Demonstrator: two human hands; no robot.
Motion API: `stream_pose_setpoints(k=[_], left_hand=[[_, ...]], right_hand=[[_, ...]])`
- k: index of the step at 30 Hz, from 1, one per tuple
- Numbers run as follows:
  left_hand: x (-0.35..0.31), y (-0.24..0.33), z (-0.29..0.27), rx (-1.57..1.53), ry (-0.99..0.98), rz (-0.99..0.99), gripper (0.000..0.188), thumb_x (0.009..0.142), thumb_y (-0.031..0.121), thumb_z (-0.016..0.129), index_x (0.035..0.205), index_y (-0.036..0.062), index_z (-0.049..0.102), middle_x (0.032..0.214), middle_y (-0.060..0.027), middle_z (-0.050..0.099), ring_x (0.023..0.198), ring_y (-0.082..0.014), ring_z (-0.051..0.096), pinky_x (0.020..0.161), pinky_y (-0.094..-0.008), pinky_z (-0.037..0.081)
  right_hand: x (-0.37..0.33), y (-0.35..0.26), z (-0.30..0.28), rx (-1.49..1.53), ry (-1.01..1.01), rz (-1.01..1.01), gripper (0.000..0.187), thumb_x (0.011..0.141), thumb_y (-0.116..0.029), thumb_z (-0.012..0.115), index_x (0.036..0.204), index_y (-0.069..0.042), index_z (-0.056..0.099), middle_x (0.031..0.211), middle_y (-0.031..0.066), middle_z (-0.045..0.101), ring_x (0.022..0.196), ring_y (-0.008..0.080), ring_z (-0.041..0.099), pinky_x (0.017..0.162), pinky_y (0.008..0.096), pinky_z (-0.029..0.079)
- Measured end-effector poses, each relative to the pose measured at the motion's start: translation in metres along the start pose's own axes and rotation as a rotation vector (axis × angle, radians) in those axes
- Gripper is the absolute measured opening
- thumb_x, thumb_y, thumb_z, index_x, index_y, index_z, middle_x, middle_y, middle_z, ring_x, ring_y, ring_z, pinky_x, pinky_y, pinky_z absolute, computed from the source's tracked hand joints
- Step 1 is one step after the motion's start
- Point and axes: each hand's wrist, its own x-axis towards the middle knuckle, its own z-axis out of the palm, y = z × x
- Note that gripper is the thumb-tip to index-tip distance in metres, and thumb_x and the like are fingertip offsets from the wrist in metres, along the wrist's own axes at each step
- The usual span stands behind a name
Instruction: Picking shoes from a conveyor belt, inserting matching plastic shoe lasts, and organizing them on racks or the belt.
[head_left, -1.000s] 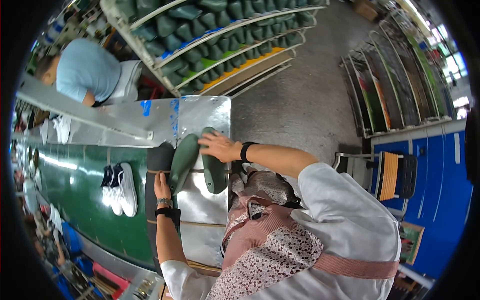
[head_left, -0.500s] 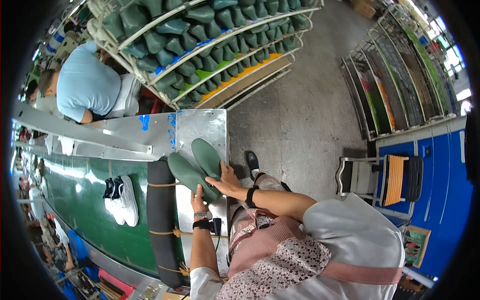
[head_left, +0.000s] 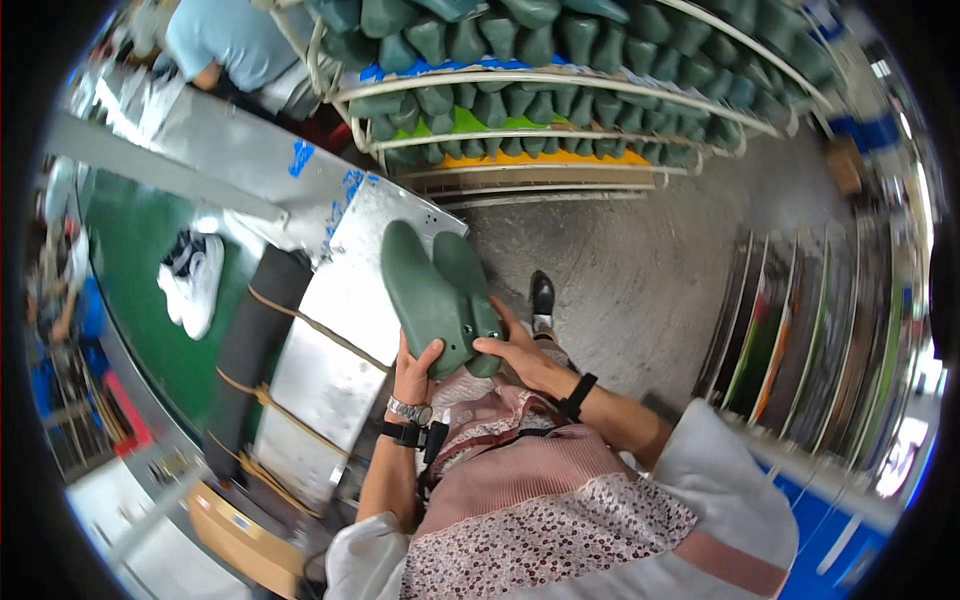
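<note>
Two green shoe lasts are in my hands, side by side with their toes pointing away from me. My left hand (head_left: pixel 414 368) grips the left shoe last (head_left: pixel 415 285) by its heel end, with the thumb on top. Around the heel of the right shoe last (head_left: pixel 462 275) my right hand (head_left: pixel 515 345) is closed, its thumb over the near end. Small dark holes show in the heel ends. The pair is held in front of my apron (head_left: pixel 530 480), by the right edge of the metal table (head_left: pixel 330 350).
A rack (head_left: pixel 560 80) with tiers of green shoe lasts stands ahead. White sneakers (head_left: pixel 195 280) sit on a green surface at left, beyond a dark roll (head_left: pixel 255 340) tied with cord. A seated person (head_left: pixel 235 45) is at upper left; upright panels (head_left: pixel 800 330) stand at right.
My view has turned to the right, toward the last rack. Both shoe lasts have come off the metal tabletop area and closer to my body, still in my two hands.
</note>
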Motion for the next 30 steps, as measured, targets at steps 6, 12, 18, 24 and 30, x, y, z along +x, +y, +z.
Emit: stream_pose_setpoints(k=[6, 12, 18, 24, 30], left_hand=[[0.083, -0.08, 0.091, 0.11, 0.073, 0.098, 0.079, 0.082, 0.007, 0.077, 0.149, -0.0021, 0.037, 0.133, -0.0151, 0.058, 0.118, -0.024, 0.06, 0.098, -0.0355, 0.051], [0.214, -0.143, 0.099, 0.181, 0.243, 0.192, 0.083, 0.076, 0.009, 0.082, 0.148, -0.0034, 0.041, 0.128, -0.0161, 0.064, 0.113, -0.0207, 0.063, 0.096, -0.034, 0.052], [0.327, -0.119, 0.098, 0.388, 0.267, 0.273, 0.084, 0.073, 0.014, 0.083, 0.146, -0.0024, 0.046, 0.124, -0.0156, 0.066, 0.11, -0.0196, 0.064, 0.095, -0.0319, 0.05], [0.417, -0.11, 0.107, 0.075, 0.257, 0.555, 0.078, 0.079, 0.009, 0.08, 0.146, -0.0014, 0.044, 0.125, -0.0142, 0.064, 0.109, -0.0179, 0.063, 0.094, -0.0312, 0.051], [0.499, -0.112, 0.106, -0.21, 0.551, 0.826, 0.05, 0.091, 0.005, 0.069, 0.136, -0.0035, 0.05, 0.12, -0.0148, 0.067, 0.099, -0.0182, 0.066, 0.086, -0.0298, 0.053]], right_hand=[[0.051, -0.073, -0.143, -0.343, 0.112, -0.14, 0.103, 0.08, -0.025, 0.08, 0.158, -0.002, 0.017, 0.151, 0.0193, 0.037, 0.138, 0.0301, 0.04, 0.114, 0.039, 0.035], [0.166, -0.11, -0.229, -0.521, 0.171, -0.185, 0.102, 0.083, -0.027, 0.08, 0.159, -0.005, 0.016, 0.156, 0.0182, 0.029, 0.143, 0.0303, 0.031, 0.116, 0.0409, 0.031], [0.26, -0.126, -0.243, -0.699, 0.219, -0.403, 0.094, 0.087, -0.029, 0.077, 0.157, -0.002, 0.02, 0.159, 0.0186, 0.025, 0.146, 0.0317, 0.027, 0.119, 0.0405, 0.023], [0.353, -0.135, -0.246, -0.725, 0.167, -0.567, 0.062, 0.093, -0.019, 0.07, 0.143, 0.005, 0.043, 0.142, 0.0141, 0.052, 0.129, 0.0232, 0.049, 0.112, 0.0338, 0.032], [0.409, -0.117, -0.217, -0.819, 0.215, -0.531, 0.047, 0.098, -0.028, 0.066, 0.127, 0.009, 0.06, 0.132, 0.0157, 0.059, 0.121, 0.0234, 0.054, 0.106, 0.0366, 0.039]])
